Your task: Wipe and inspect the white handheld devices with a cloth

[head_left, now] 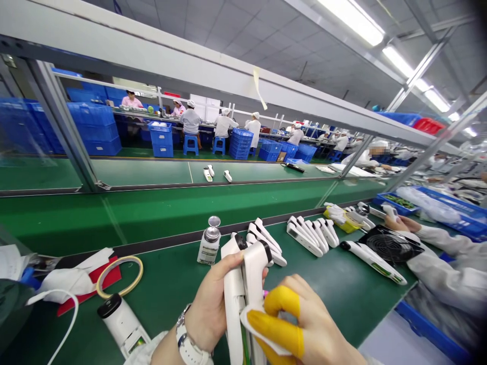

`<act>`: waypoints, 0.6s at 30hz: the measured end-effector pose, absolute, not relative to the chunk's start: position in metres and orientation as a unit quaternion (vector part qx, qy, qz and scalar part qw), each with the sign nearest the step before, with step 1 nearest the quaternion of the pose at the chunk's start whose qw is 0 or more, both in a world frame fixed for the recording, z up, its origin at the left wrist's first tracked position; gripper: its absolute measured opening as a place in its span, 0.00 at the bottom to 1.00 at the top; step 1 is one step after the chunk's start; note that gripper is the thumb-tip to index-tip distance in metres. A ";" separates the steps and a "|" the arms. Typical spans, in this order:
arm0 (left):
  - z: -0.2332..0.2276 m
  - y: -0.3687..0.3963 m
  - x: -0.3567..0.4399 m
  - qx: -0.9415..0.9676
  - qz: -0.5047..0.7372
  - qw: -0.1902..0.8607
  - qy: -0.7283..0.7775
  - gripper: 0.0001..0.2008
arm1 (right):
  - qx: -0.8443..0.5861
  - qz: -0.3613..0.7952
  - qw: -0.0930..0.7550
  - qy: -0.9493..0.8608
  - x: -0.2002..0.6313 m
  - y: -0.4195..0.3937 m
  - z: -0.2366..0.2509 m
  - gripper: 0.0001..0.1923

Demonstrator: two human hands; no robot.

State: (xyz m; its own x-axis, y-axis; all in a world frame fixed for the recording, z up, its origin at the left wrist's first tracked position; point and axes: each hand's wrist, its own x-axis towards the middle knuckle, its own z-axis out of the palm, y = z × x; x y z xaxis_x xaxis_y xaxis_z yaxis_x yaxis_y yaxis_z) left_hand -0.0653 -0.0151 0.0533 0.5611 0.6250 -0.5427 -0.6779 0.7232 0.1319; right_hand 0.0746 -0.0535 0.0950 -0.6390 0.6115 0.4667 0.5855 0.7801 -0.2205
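Observation:
My left hand (pixel 212 299), with a watch on its wrist, is closed around two white handheld devices that look like infrared thermometers. The nearer thermometer (pixel 254 268) stands upright beside the other thermometer (pixel 233 291); both have black tips at the top. My right hand (pixel 300 319) wears yellow finger cots and pinches a white wiping cloth (pixel 272 338) against the lower part of the nearer thermometer. Another thermometer (pixel 124 324) with an open display side lies left of my wrist. Behind my hands, several thermometers (pixel 266 241) lie in a group.
A metal-topped bottle (pixel 209 246) stands behind my left hand. A tape roll (pixel 119 276) and red sheet (pixel 110 271) lie left. More thermometers (pixel 312 235) lie right, near a yellow tray (pixel 342 220). A co-worker's hands (pixel 399 223) are at right. A green conveyor belt (pixel 171 208) runs behind.

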 end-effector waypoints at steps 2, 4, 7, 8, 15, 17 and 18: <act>0.052 -0.018 -0.061 -0.032 0.388 0.875 0.287 0.12 | -0.348 -0.018 0.306 -0.886 0.076 -0.044 0.091 0.11; 0.051 -0.021 -0.058 -0.021 0.399 0.867 0.297 0.11 | -0.383 -0.072 0.334 -0.858 0.080 -0.033 0.089 0.11; 0.051 -0.024 -0.059 -0.014 0.389 0.867 0.310 0.10 | -0.445 -0.118 0.390 -0.798 0.091 -0.020 0.089 0.14; 0.052 -0.024 -0.061 -0.018 0.382 0.871 0.308 0.10 | -0.459 -0.114 0.423 -0.773 0.095 -0.018 0.090 0.15; 0.056 -0.018 -0.071 -0.094 0.350 0.888 0.285 0.17 | -0.469 -0.017 0.559 -0.684 0.103 -0.038 0.089 0.17; 0.056 -0.016 -0.071 -0.109 0.344 0.885 0.293 0.19 | -0.445 0.019 0.526 -0.725 0.097 -0.044 0.088 0.15; 0.055 -0.017 -0.070 -0.116 0.337 0.886 0.296 0.20 | -0.434 0.034 0.500 -0.749 0.093 -0.046 0.087 0.13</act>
State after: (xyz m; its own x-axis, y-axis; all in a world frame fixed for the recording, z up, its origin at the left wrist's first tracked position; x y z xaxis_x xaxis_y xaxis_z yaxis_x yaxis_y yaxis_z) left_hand -0.0703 -0.0166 0.0553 0.5977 0.5287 -0.6027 -0.6659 0.7460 -0.0059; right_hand 0.0926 -0.0459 0.0869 -0.1236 0.6838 0.7192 0.6148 0.6216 -0.4854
